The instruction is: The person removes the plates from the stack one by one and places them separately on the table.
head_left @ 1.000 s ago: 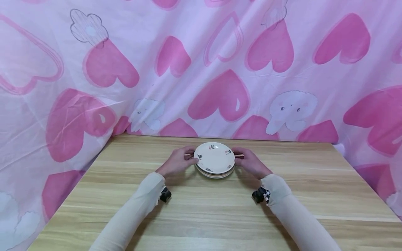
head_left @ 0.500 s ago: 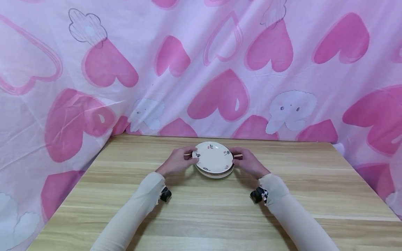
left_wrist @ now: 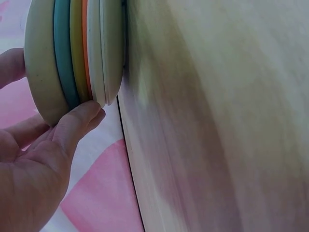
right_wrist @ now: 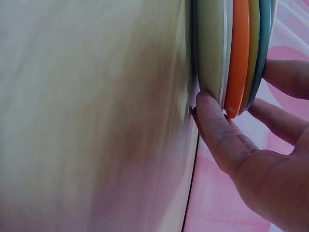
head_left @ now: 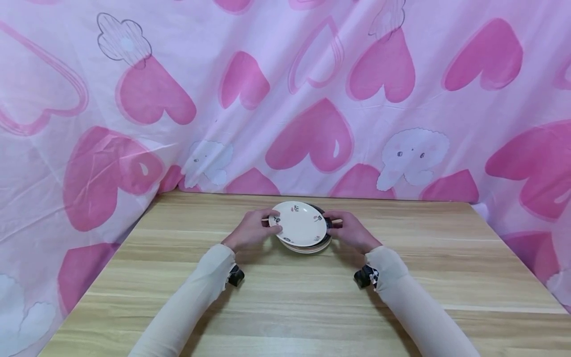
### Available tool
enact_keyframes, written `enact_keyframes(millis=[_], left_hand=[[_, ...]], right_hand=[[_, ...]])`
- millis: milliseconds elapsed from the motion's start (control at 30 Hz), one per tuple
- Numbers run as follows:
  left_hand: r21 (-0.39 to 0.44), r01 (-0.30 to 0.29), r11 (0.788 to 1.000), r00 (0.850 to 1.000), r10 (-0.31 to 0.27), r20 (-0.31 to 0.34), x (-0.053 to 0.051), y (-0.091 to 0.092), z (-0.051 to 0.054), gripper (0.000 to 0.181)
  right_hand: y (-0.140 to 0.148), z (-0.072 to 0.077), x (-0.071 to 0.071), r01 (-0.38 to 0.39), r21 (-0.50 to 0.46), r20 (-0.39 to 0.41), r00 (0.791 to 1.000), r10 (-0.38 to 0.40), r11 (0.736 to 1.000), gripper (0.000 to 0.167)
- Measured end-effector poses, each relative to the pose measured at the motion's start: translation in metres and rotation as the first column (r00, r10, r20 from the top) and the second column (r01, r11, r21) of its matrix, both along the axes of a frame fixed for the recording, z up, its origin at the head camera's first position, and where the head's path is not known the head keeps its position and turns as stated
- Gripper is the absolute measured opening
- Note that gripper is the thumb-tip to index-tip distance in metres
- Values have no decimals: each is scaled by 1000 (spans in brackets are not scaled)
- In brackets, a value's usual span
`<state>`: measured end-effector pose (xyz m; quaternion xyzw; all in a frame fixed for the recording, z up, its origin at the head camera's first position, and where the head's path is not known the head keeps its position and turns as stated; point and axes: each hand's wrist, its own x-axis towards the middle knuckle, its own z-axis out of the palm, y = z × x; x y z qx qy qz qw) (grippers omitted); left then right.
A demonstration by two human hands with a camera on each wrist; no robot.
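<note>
Multicoloured stack of round plates [right_wrist: 239, 53] sat near the pale wood-grain tabletop's [head_left: 294, 302] far edge.
Left hand [head_left: 251, 230] and right hand [head_left: 354, 231], both half-curled, gripped opposite sides; white patterned top plate [head_left: 298, 224] sat offset left.

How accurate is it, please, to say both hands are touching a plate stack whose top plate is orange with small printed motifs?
Only the colour is wrong: the top plate is white, as the head view shows; the rest stands.

wood-grain table [head_left: 285, 307] | directly on it: 1 plate stack [head_left: 298, 225] | position: toward the back
</note>
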<state>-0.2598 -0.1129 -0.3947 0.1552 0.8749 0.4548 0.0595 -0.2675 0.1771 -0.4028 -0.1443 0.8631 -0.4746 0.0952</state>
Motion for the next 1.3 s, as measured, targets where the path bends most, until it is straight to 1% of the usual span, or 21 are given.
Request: enact_keyframes(millis=[167,233,433,567,667,800,867,967,1133,1300], left_hand=[[21,-38,999,999,37,26,-1,-2,0,54],[47,-52,998,998,51,37,-2,-3,1,55],[143,-57,988,997,50,53,-5,-6,2,59],[179,-88,980,994,76,74,-5,-9,3,61],[191,-105,976,993,91,82,-6,-10,6,62],[219,-136,966,987,111,119,-6,-14,10,65],[233,-148,961,984,119,135,-5,-17,12,66],[249,-158,956,982,126,140,-3,-22,13,67],[253,-183,950,977,147,154,1,-31,14,68],[250,-192,949,974,154,165,3,-38,16,68]], right_hand=[[0,1,1,2,17,-5,1000,-2,1000,50],[1,2,1,11,35,10,1000,-11,999,50],[4,4,1,34,73,60,997,-38,997,49],[3,3,1,36,72,53,998,-40,997,51],[3,3,0,39,58,48,998,-42,998,55],[3,2,0,34,39,40,999,-35,999,62],[3,2,-1,28,40,36,999,-29,999,62],[3,3,-1,18,46,31,999,-20,999,61],[3,5,0,11,55,30,999,-13,998,60],[3,6,2,20,63,42,999,-23,998,60]])
